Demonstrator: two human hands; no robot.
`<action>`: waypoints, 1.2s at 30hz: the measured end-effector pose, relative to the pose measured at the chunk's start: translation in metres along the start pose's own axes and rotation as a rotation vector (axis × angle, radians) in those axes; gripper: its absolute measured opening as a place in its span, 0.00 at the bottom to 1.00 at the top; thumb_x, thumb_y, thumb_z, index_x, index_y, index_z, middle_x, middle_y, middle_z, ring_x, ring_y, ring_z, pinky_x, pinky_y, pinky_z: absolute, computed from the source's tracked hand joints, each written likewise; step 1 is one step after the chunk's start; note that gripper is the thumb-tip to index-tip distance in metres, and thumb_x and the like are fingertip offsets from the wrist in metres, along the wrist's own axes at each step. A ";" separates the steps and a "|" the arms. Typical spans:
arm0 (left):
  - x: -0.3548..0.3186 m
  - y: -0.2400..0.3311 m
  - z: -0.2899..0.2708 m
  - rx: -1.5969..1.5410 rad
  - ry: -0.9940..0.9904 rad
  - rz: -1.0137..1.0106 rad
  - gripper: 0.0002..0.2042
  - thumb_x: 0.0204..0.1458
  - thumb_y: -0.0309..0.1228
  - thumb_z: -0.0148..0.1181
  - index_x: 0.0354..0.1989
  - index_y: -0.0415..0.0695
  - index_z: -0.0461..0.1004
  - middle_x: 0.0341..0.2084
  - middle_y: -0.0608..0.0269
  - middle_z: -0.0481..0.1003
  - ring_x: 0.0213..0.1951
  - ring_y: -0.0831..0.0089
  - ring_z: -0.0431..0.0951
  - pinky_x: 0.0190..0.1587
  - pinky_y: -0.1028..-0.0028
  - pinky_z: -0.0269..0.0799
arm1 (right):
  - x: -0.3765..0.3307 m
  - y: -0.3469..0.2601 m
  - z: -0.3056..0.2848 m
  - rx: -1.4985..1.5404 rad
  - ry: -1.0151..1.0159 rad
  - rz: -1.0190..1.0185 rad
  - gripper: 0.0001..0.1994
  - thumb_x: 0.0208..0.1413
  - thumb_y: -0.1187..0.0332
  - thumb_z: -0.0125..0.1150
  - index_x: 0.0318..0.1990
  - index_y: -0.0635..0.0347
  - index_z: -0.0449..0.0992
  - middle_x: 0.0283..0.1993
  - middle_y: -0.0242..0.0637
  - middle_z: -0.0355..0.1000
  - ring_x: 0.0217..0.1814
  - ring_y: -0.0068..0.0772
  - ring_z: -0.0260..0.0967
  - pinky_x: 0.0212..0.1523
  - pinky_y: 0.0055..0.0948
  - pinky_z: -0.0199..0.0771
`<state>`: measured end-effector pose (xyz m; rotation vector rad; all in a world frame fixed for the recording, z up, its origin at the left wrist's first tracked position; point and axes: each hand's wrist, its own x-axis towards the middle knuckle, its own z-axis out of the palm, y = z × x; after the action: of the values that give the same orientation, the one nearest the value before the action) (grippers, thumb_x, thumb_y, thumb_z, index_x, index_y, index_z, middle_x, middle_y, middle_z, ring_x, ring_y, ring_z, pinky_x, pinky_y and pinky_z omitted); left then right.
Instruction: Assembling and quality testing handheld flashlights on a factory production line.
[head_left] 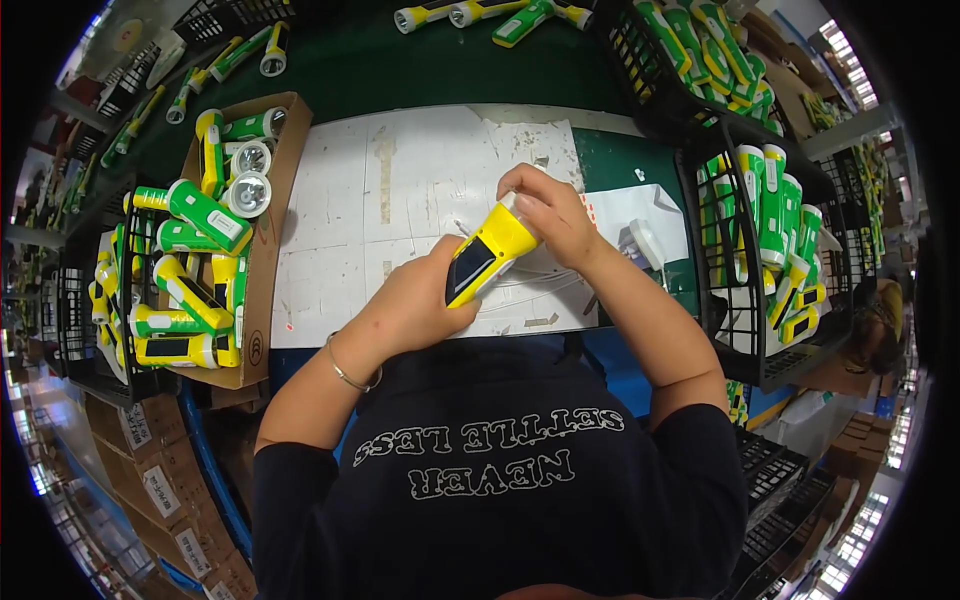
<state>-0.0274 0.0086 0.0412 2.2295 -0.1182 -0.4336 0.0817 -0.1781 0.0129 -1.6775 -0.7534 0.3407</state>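
A yellow flashlight (508,236) with a dark panel along its side is held at a slant over the white board. My left hand (420,298) is wrapped round its lower body. My right hand (562,222) grips the wide white-rimmed head at the upper end, with thumb and fingers closed on it. Some of the rim is hidden under these fingers. A thin white cord (545,277) lies on the board beneath my hands. Right of my right wrist is a white round piece (646,243) on white paper.
The white board (345,215) lies on a green table (400,75). At left, a cardboard box (262,290) holds several green and yellow flashlights, beside a black crate (75,300). Black crates (735,250) of flashlights stand at right. More flashlights (525,20) lie along the far side.
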 end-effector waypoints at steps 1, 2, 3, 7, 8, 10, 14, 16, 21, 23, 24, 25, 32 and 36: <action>0.000 0.001 0.000 0.000 0.002 0.000 0.25 0.41 0.33 0.63 0.48 0.41 0.61 0.31 0.46 0.73 0.36 0.50 0.75 0.38 0.65 0.70 | 0.002 0.000 0.000 -0.001 -0.002 -0.002 0.15 0.54 0.58 0.44 0.33 0.63 0.68 0.27 0.32 0.65 0.30 0.20 0.61 0.32 0.21 0.61; 0.002 0.002 0.001 0.031 0.021 -0.005 0.25 0.41 0.33 0.62 0.48 0.41 0.60 0.31 0.45 0.73 0.35 0.49 0.75 0.37 0.64 0.70 | 0.004 0.000 -0.001 -0.069 -0.014 0.003 0.15 0.55 0.58 0.43 0.33 0.63 0.68 0.27 0.33 0.65 0.30 0.21 0.61 0.32 0.21 0.61; 0.000 0.003 0.001 0.061 0.040 -0.014 0.25 0.41 0.32 0.62 0.48 0.41 0.60 0.30 0.44 0.73 0.35 0.48 0.75 0.36 0.63 0.71 | 0.005 -0.001 -0.001 -0.134 -0.028 0.008 0.16 0.55 0.58 0.42 0.33 0.63 0.69 0.27 0.34 0.65 0.30 0.22 0.61 0.32 0.22 0.61; 0.009 -0.008 0.009 0.201 0.100 0.029 0.25 0.41 0.30 0.58 0.49 0.39 0.58 0.28 0.44 0.74 0.31 0.46 0.75 0.35 0.58 0.71 | 0.007 0.010 0.001 -0.213 0.064 0.046 0.15 0.54 0.56 0.45 0.32 0.58 0.72 0.23 0.38 0.68 0.26 0.34 0.66 0.29 0.29 0.64; 0.011 -0.004 0.006 0.206 0.068 0.005 0.25 0.42 0.31 0.57 0.50 0.39 0.57 0.34 0.44 0.72 0.33 0.47 0.75 0.36 0.59 0.71 | 0.008 0.010 -0.001 -0.171 0.082 0.023 0.15 0.54 0.56 0.46 0.32 0.59 0.72 0.22 0.38 0.68 0.24 0.33 0.66 0.29 0.28 0.64; 0.012 -0.011 0.013 0.216 0.142 0.084 0.26 0.43 0.31 0.58 0.51 0.40 0.57 0.37 0.44 0.70 0.34 0.48 0.74 0.36 0.59 0.71 | 0.008 0.006 -0.003 -0.174 0.091 0.039 0.16 0.54 0.56 0.46 0.32 0.59 0.72 0.22 0.39 0.68 0.24 0.32 0.65 0.29 0.28 0.64; 0.010 -0.001 0.014 0.232 0.263 0.187 0.30 0.41 0.32 0.62 0.54 0.40 0.57 0.44 0.47 0.64 0.41 0.51 0.71 0.41 0.63 0.71 | 0.005 -0.003 -0.003 -0.199 0.098 0.086 0.15 0.54 0.57 0.48 0.32 0.61 0.71 0.23 0.38 0.68 0.24 0.27 0.65 0.28 0.25 0.63; 0.013 -0.007 0.013 0.186 0.280 0.260 0.31 0.41 0.32 0.63 0.54 0.40 0.57 0.42 0.50 0.66 0.42 0.55 0.71 0.40 0.65 0.71 | 0.004 -0.006 -0.002 -0.162 0.108 0.054 0.14 0.54 0.58 0.48 0.33 0.62 0.71 0.22 0.37 0.68 0.25 0.25 0.64 0.29 0.24 0.63; 0.012 -0.008 -0.004 -0.840 -0.505 -0.113 0.24 0.43 0.33 0.65 0.47 0.39 0.62 0.32 0.65 0.70 0.34 0.73 0.72 0.36 0.74 0.69 | -0.001 -0.010 0.000 0.026 0.028 -0.021 0.16 0.52 0.58 0.48 0.33 0.65 0.71 0.29 0.34 0.69 0.33 0.22 0.65 0.34 0.22 0.63; 0.011 -0.009 0.004 -0.588 -0.273 -0.054 0.21 0.44 0.33 0.64 0.44 0.40 0.63 0.30 0.64 0.71 0.27 0.76 0.72 0.33 0.77 0.69 | 0.005 -0.027 -0.001 -0.219 -0.029 0.098 0.17 0.51 0.56 0.50 0.33 0.64 0.72 0.25 0.36 0.69 0.28 0.25 0.65 0.30 0.24 0.63; 0.011 -0.009 0.010 -0.194 -0.009 0.150 0.21 0.44 0.31 0.63 0.45 0.41 0.62 0.29 0.64 0.70 0.24 0.78 0.72 0.30 0.77 0.70 | 0.006 -0.032 -0.001 -0.467 -0.081 0.219 0.19 0.51 0.53 0.52 0.32 0.63 0.73 0.21 0.38 0.69 0.24 0.27 0.65 0.26 0.27 0.63; 0.009 -0.009 0.011 -0.462 -0.169 0.066 0.21 0.45 0.32 0.63 0.45 0.41 0.62 0.28 0.64 0.70 0.24 0.78 0.72 0.29 0.77 0.70 | 0.006 -0.029 -0.001 -0.333 -0.099 0.280 0.21 0.49 0.50 0.52 0.31 0.64 0.74 0.19 0.40 0.68 0.23 0.31 0.65 0.26 0.29 0.63; -0.012 0.001 0.016 -1.575 -0.733 -0.127 0.27 0.38 0.37 0.67 0.46 0.40 0.61 0.20 0.62 0.66 0.16 0.76 0.65 0.20 0.78 0.61 | -0.005 -0.040 -0.002 0.042 -0.173 -0.084 0.21 0.45 0.52 0.48 0.33 0.65 0.70 0.28 0.36 0.68 0.31 0.24 0.65 0.33 0.21 0.64; -0.002 -0.002 0.014 -1.352 -0.568 -0.082 0.26 0.40 0.36 0.65 0.46 0.39 0.60 0.21 0.61 0.67 0.18 0.75 0.67 0.23 0.77 0.64 | 0.001 -0.043 -0.001 0.037 -0.155 0.039 0.18 0.50 0.55 0.46 0.33 0.65 0.70 0.29 0.36 0.68 0.32 0.24 0.65 0.34 0.21 0.64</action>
<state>-0.0345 0.0001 0.0322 0.7566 -0.0086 -0.8529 0.0708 -0.1745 0.0546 -1.6455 -0.8240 0.5137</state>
